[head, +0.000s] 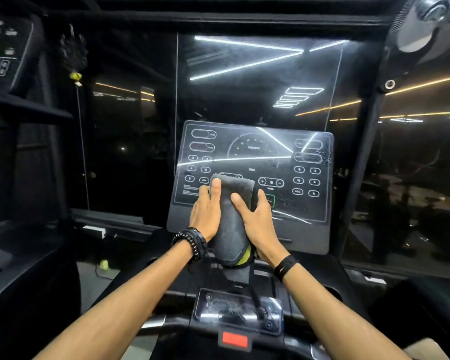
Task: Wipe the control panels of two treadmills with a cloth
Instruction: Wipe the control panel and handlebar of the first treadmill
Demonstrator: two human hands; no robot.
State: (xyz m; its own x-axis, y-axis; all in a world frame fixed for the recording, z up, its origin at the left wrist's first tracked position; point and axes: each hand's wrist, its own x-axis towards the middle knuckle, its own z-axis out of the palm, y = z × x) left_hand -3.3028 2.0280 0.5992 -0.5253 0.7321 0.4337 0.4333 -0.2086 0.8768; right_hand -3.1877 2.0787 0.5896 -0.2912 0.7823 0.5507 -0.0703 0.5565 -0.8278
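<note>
A dark grey cloth (230,224) with a yellow-green edge is folded lengthwise and held up in front of the lower middle of the treadmill's glossy control panel (304,178). My left hand (205,211) grips its left side with fingers laid over the top fold. On the cloth's right side, my right hand (256,219) holds on with the thumb across the front. The panel shows round buttons, a dial and streaks of reflected light. A second treadmill's control panel (3,55) is at the far left, dark and blurred.
A lower console (238,311) with a clear cover and a red stop button (235,339) sits near me between the handrails. Glass walls behind the panel reflect ceiling lights. A grey fan-like fitting (424,24) hangs at the top right.
</note>
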